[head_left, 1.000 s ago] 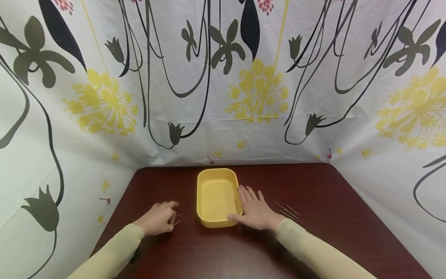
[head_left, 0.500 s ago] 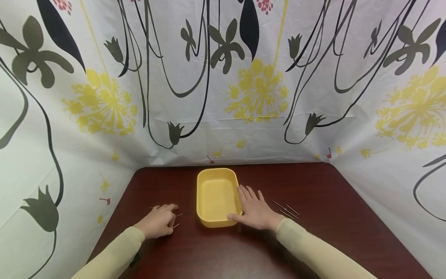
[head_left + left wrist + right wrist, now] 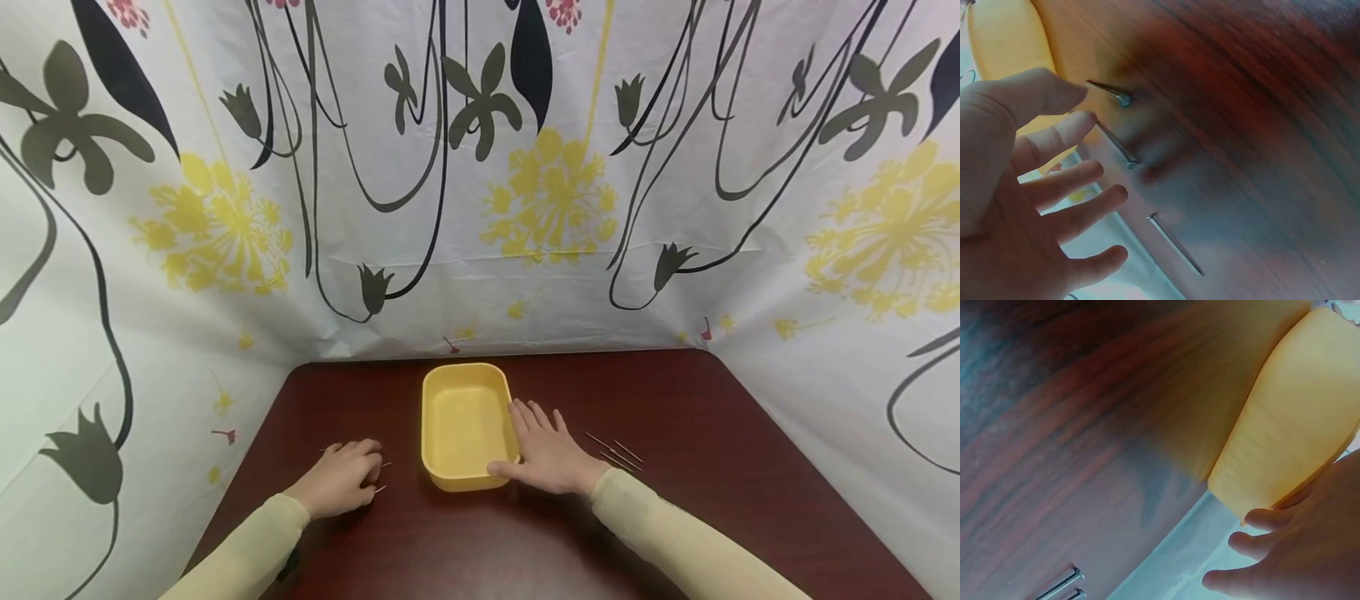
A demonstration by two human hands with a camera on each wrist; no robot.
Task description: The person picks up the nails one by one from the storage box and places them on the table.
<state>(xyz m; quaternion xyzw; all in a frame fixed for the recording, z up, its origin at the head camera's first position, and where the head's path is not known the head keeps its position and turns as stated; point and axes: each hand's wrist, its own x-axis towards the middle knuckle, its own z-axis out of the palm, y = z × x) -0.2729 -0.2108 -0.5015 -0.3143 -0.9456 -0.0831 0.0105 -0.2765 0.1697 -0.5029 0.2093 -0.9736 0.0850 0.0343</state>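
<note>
My left hand (image 3: 339,481) hovers palm down over several long metal nails on the left of the table, fingers loosely bent and holding nothing. In the left wrist view one nail (image 3: 1110,92) lies by the thumb tip, a second nail (image 3: 1116,145) starts at the index fingertip, and a third nail (image 3: 1175,245) lies farther off. Whether the fingertips touch any nail, I cannot tell. A yellow plastic tray (image 3: 468,482) with rounded corners stands between the hands. Against its right side rests my right hand (image 3: 551,454), fingers spread and straight, thumb on the near rim.
To the right of my right hand lie several more nails (image 3: 618,454), roughly parallel; two nail heads (image 3: 1077,573) show in the right wrist view. The dark red-brown table (image 3: 480,542) ends at a white patterned curtain (image 3: 465,208) at the back and sides.
The index finger of my left hand has gone from stretched out to bent down, and the hand has shifted slightly toward me. My right hand and the tray stay in place.
</note>
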